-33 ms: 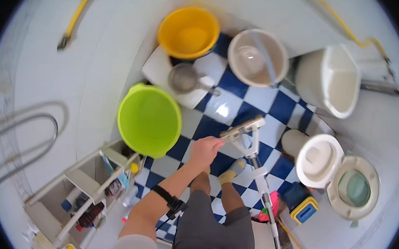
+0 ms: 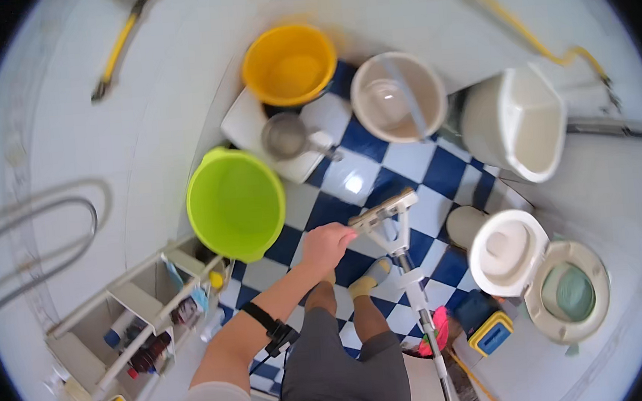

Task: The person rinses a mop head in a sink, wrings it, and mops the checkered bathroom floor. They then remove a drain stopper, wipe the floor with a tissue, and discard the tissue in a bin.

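Observation:
My left hand (image 2: 326, 247) reaches across from the lower left, fingers closed on the left end of the white head of a sponge mop (image 2: 388, 214). The head is raised in front of me, above the tiled floor. From it the mop's pale handle (image 2: 417, 298) runs down to the lower edge of the view. A dark strap with a small device (image 2: 275, 332) is round my left forearm. My right hand does not show; the lower end of the handle goes out of sight.
Ahead stand a lime green tub (image 2: 237, 207), a yellow basin (image 2: 291, 65), a beige bucket (image 2: 397, 100) and a grey dipper (image 2: 284, 137). A toilet (image 2: 576, 325) and white bin (image 2: 530, 124) are on the right, a shelf rack (image 2: 134, 296) on the left. Blue-and-white tiles (image 2: 365, 140) cover the floor.
The view has shifted slightly, so the tubs and bucket appear a little further left and lower. My left hand keeps its hold on the mop head.

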{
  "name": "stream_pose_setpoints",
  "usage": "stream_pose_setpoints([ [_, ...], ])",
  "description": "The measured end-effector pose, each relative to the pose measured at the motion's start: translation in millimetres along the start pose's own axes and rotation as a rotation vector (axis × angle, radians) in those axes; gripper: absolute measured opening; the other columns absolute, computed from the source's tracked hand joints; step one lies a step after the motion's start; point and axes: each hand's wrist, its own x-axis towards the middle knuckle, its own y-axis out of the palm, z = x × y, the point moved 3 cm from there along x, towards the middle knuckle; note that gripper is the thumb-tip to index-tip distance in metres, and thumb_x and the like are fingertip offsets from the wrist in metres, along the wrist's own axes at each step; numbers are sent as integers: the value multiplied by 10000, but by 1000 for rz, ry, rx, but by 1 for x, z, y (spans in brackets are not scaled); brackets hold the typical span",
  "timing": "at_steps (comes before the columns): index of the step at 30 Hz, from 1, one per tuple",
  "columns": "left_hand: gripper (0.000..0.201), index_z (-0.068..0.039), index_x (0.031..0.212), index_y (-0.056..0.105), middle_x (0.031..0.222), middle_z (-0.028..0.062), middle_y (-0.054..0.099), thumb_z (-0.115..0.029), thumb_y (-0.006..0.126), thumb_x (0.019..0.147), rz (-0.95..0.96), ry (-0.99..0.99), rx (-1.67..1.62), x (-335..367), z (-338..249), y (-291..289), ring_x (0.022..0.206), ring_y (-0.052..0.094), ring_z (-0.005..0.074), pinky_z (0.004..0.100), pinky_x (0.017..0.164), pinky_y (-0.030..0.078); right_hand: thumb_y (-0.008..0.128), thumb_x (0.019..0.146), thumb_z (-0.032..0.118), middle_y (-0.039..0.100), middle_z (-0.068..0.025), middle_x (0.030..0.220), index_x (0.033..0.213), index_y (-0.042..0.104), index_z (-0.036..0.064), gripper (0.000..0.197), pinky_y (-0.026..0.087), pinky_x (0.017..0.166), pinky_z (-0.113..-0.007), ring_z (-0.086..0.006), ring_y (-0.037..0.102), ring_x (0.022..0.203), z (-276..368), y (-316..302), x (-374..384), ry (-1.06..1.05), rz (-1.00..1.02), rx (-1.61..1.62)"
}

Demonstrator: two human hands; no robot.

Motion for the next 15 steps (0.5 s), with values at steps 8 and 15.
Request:
stream_pose_setpoints([
  [8, 177, -128, 861, 751, 874, 86, 706, -279, 659, 862, 211, 466, 190, 117, -264, 21, 787, 657, 305, 393, 679, 522, 643, 861, 242, 650, -251, 768, 891, 614, 35, 211, 514, 635, -532, -465, 638, 736, -93, -5, -23, 48, -161, 149],
  [15, 243, -87, 901, 714, 892, 116, 684, -291, 583, 922, 259, 763, 292, 245, -455, 96, 859, 640, 341, 437, 739, 510, 550, 928, 231, 676, -236, 931, 1037, 625, 94, 190, 523, 744, -525, -441, 654, 876, -118, 6, -52, 315, -6, 218],
])
